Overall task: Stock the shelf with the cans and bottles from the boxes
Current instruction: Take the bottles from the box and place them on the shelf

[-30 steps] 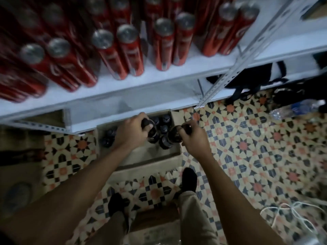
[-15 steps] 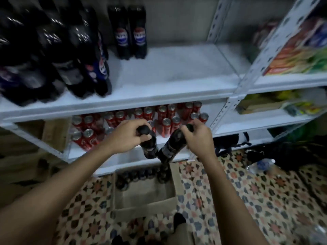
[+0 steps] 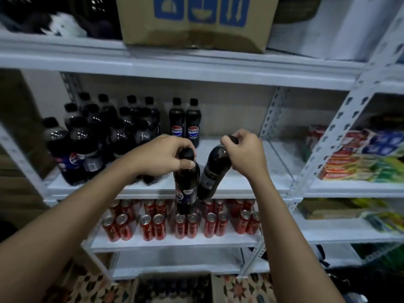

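The left hand (image 3: 161,155) and right hand (image 3: 246,154) each gripped one dark plastic cola bottle by its neck, two bottles (image 3: 187,184) (image 3: 213,171) touching, before the white metal shelf (image 3: 251,182), right of two upright labelled bottles (image 3: 185,122).

Two dark cola bottles with black caps hang in front of the white shelf (image 3: 218,186): the left-hand bottle (image 3: 187,189) hangs upright by its cap, while the right-hand bottle (image 3: 213,171) tilts with its base toward the other, the two touching low down. More such bottles (image 3: 105,136) stand upright on that shelf at the left and rear, and red cans (image 3: 181,221) stand in paired rows on the shelf below. An open cardboard box (image 3: 175,288) of dark bottles sits on the floor beneath.
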